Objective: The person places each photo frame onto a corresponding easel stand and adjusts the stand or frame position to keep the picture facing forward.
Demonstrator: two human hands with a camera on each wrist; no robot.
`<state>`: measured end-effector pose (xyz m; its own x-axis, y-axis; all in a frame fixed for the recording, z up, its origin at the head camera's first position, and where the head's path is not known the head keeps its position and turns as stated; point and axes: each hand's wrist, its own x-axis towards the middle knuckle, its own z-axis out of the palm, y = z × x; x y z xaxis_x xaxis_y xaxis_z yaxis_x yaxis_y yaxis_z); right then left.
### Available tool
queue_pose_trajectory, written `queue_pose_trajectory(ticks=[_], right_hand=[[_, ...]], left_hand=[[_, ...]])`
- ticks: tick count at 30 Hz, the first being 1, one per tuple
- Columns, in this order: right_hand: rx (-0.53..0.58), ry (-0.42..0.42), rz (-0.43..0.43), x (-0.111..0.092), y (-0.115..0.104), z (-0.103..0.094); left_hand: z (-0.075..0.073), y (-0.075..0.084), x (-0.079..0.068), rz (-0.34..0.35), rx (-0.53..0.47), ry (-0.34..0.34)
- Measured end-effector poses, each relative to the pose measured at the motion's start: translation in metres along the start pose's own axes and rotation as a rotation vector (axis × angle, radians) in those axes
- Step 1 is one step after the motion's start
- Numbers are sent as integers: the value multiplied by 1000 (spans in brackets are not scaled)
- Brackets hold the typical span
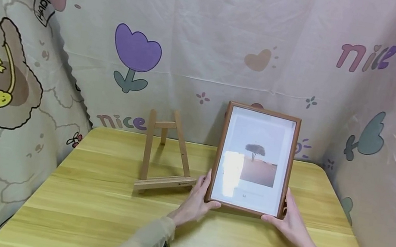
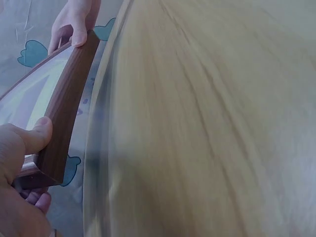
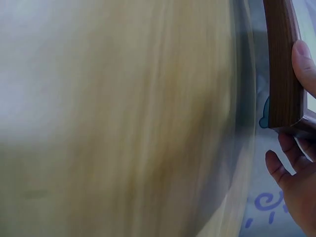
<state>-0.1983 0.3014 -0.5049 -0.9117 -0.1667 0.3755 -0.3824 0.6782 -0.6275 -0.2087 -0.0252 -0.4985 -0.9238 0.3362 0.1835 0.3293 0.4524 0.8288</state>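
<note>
A brown picture frame [image 1: 260, 125] with a print of a lone tree stands almost upright in both hands, above the table. My left hand [image 1: 194, 203] grips its lower left corner, thumb on the front of the bottom edge. At the lower right corner my right hand [image 1: 292, 226] holds it the same way, fingers reaching round the side. Both wrist views show the thick bottom edge of the picture frame [image 2: 69, 94] held off the tabletop. Left of it a small wooden easel [image 1: 164, 181] stands on the table, its ledge near my left hand.
The wood-grain table [image 1: 90, 206] has rounded far corners. A printed cloth [image 1: 210, 47] hangs behind it and along both sides. Light glares off the picture frame's glass at the lower left.
</note>
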Motion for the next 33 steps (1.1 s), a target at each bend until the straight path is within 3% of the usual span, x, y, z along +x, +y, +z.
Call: queue_pose_trajectory(ticks=[10, 21, 28, 33], right_hand=[[-51, 52, -70, 27, -21, 15], [-24, -10, -53, 58, -50, 34], [8, 22, -153, 78, -69, 50], [36, 11, -142, 89, -82, 65]], left_hand=[[-24, -2, -1, 116, 97, 162], [-56, -12, -11, 149, 164, 269], [-76, -24, -22, 147, 173, 331], [-92, -32, -29, 152, 185, 375]])
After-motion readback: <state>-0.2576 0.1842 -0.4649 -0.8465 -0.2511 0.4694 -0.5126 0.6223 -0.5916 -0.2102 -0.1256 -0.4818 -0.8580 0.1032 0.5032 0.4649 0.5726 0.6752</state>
